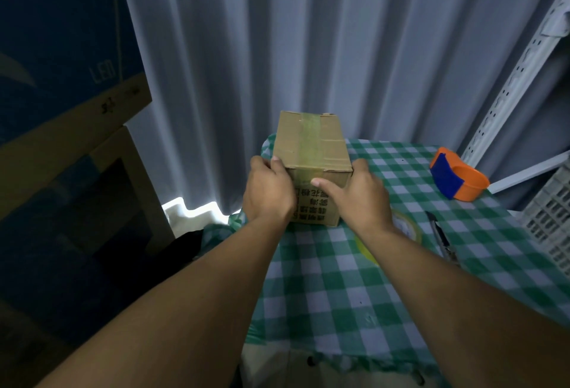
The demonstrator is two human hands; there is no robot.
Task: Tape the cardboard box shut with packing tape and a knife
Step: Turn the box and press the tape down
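Cardboard box sits at the far left edge of the checked tablecloth, flaps closed, a strip of tape run along the top seam and down the near face. Left hand clasps the near left corner; right hand grips the right side, thumb pressing the tape end flat. Tape roll lies just behind the right wrist, knife beside it, orange-and-blue dispenser farther right. Risk, as I judge it: the box stands close to the table edge, so a hard press could push it off.
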